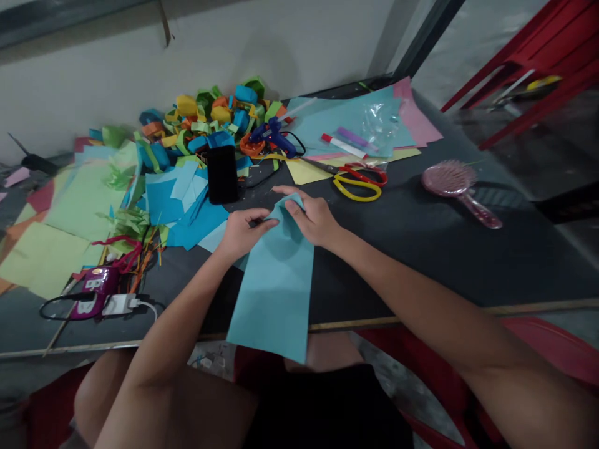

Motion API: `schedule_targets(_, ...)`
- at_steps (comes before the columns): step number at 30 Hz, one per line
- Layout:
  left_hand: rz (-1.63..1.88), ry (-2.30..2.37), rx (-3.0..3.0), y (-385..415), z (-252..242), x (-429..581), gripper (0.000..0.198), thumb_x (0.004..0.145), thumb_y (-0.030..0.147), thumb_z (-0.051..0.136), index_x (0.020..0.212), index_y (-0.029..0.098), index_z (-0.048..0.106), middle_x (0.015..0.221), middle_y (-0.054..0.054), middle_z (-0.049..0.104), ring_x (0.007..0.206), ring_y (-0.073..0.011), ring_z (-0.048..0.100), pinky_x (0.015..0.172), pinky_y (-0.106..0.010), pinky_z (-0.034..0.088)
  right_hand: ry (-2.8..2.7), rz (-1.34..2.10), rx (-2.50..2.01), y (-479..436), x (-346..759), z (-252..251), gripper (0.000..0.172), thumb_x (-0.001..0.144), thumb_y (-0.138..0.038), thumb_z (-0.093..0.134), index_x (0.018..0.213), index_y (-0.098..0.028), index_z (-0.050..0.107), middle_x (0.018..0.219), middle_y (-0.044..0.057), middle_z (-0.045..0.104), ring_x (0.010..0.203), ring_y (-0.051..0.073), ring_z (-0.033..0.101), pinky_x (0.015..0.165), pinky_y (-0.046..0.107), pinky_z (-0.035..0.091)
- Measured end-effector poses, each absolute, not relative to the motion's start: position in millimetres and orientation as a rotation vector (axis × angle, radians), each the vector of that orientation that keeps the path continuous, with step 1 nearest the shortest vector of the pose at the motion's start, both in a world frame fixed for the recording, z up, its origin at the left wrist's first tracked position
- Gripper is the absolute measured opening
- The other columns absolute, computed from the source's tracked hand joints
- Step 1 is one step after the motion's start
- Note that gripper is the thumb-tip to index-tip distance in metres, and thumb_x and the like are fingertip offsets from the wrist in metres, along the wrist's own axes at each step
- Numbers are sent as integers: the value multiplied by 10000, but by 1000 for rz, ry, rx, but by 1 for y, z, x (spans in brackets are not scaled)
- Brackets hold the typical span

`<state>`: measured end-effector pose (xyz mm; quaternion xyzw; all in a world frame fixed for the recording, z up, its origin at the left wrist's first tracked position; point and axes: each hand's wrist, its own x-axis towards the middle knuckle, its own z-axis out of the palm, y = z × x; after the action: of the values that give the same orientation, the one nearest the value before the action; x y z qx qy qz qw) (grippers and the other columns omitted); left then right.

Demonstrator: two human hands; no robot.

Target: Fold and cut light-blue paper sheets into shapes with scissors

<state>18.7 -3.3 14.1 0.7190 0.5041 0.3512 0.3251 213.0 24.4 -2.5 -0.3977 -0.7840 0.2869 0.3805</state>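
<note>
Head view: left hand (246, 232) and right hand (318, 219) pinch blue paper's (276, 287) top, seemingly folding; next likely calls for even creasing.

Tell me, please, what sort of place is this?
Probably an informal craft workspace: the dark table bears coloured paper sheets, a blue hot-glue gun and red-and-yellow-handled scissors.

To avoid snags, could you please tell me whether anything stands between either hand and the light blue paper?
Nothing visible does: the left hand and right hand both hold the light blue paper directly, near its upper end.
</note>
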Motion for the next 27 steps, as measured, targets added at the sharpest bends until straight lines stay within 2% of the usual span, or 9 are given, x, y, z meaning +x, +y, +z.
schedule_targets(3, 828, 1306, 1975, -3, 24, 11, 285, 858, 418, 594, 777, 157, 674, 749, -17, 670, 716, -137, 599, 608, -227, 441, -1828, 997, -949, 27, 215, 2, 460, 941, -575, 430, 1043, -195, 668, 831, 30, 662, 791, 171, 609, 729, 281, 469)
schedule_targets(8, 646, 1171, 2039, 3, 27, -1, 278, 817, 438, 649, 795, 162, 667, 763, -20, 681, 738, -158, 630, 634, -240, 474, -1777, 1150, -985, 33, 214, -2, 481, 831, -645, 558, 836, -174, 656, 768, 21, 652, 728, 167, 581, 693, 289, 451)
schedule_targets(10, 475, 1081, 2011, 6, 26, -6, 296, 763, 433, 711, 896, 171, 673, 846, -28, 706, 807, -183, 659, 677, -254, 505, -1777, 1186, -1052, 38, 214, -6, 488, 789, -656, 597, 774, -173, 657, 721, 17, 649, 697, 168, 575, 664, 291, 446)
schedule_targets(12, 348, 985, 1939, 9, 25, -10, 422, 736, 403, 742, 1091, 196, 642, 1034, -56, 716, 951, -214, 675, 736, -271, 533, -1687, 1237, -1087, 46, 218, -11, 487, 745, -663, 638, 752, -177, 657, 696, 12, 648, 673, 167, 575, 634, 288, 451)
schedule_targets(14, 302, 902, 1860, 11, 24, -15, 528, 755, 389, 727, 1231, 220, 574, 1168, -87, 690, 1045, -228, 668, 751, -278, 547, -1537, 1355, -1069, 54, 224, -15, 487, 692, -667, 689, 747, -184, 656, 682, 10, 654, 641, 164, 584, 609, 290, 471)
schedule_targets(16, 271, 840, 1826, 12, 25, -19, 518, 796, 393, 687, 1269, 233, 547, 1177, -98, 693, 1030, -224, 681, 715, -271, 548, -1381, 1484, -1040, 61, 230, -17, 476, 654, -655, 731, 752, -194, 662, 679, 14, 669, 607, 161, 596, 590, 299, 497)
schedule_targets(18, 224, 846, 1868, 12, 27, -22, 442, 822, 403, 656, 1226, 241, 578, 1115, -81, 719, 954, -211, 700, 673, -257, 534, -1278, 1533, -1044, 66, 235, -18, 438, 639, -619, 766, 747, -206, 670, 679, 17, 681, 586, 160, 607, 577, 306, 516)
schedule_targets(22, 80, 1058, 2130, 10, 34, -24, 281, 802, 447, 659, 980, 230, 678, 908, -25, 742, 766, -184, 690, 574, -226, 455, -1285, 1521, -1061, 65, 237, -15, 373, 672, -563, 776, 727, -211, 666, 670, 18, 683, 577, 157, 620, 560, 308, 530)
schedule_targets(27, -16, 1399, 2432, 16, 38, -43, 265, 793, 470, 631, 783, 211, 685, 754, -30, 711, 685, -196, 646, 550, -253, 385, -1351, 1559, -1015, 58, 236, -8, 381, 659, -552, 786, 736, -205, 647, 662, 22, 675, 601, 166, 623, 551, 306, 527)
